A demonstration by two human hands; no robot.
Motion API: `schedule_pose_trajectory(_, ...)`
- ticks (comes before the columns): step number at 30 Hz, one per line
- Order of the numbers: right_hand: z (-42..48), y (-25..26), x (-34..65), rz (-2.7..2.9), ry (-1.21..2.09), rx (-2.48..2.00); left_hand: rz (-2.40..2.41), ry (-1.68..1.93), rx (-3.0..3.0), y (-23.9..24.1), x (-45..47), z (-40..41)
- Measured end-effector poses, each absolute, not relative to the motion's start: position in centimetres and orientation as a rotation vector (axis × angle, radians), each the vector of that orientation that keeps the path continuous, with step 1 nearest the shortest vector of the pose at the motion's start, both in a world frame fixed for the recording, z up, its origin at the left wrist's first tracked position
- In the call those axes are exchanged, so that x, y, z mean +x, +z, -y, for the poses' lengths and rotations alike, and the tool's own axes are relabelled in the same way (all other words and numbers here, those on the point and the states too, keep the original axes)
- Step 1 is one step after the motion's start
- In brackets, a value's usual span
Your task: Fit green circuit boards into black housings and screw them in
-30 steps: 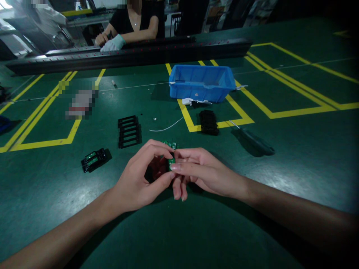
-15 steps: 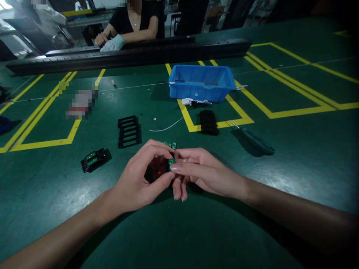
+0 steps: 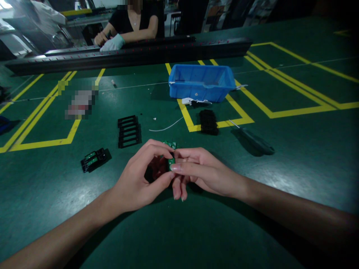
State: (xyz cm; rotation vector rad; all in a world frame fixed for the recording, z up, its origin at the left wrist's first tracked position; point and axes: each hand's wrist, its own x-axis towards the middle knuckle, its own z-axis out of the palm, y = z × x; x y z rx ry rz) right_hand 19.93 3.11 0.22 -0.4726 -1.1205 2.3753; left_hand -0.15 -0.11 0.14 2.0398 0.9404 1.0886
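Between my two hands, over the green table, is a small green circuit board (image 3: pixel 171 162) with a dark part beside it. My left hand (image 3: pixel 144 177) pinches it from the left between thumb and fingertips. From the other side my right hand (image 3: pixel 200 170) grips it, the thumb lying on the board's face. Fingers cover most of the piece. Just beyond the fingertips lie more green circuit boards (image 3: pixel 170 144), partly hidden. A black holder with green boards in it (image 3: pixel 94 160) rests left of my hands. Farther back sits a black slotted frame (image 3: pixel 128 131).
A blue bin (image 3: pixel 200 84) stands behind my hands, with white scraps (image 3: pixel 195 101) at its front. Black slotted parts (image 3: pixel 208 122) and a dark-handled screwdriver (image 3: pixel 256 142) lie to the right. A co-worker (image 3: pixel 134 26) sits behind a long black rail (image 3: pixel 134 56).
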Motion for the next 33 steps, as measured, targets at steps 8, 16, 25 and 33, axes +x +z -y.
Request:
schedule_pose_trajectory(8,-3.13,0.08,19.95,1.113,2.375,-0.454,-0.951,1.080,2.057,0.34,-0.10,0.09)
schedule_pose_trajectory(16,-3.11,0.12,20.01,1.122,2.376,-0.464,-0.941,1.079,2.058,0.25,-0.12,0.11)
schedule_pose_trajectory(25,-3.14,0.07,20.00,1.117,2.375,-0.453,-0.937,1.084,2.061,0.23,-0.16,0.04)
schedule_pose_trajectory(33,-3.08,0.04,19.91,1.095,2.377,-0.449,-0.930,1.082,2.062,0.23,-0.18,0.08)
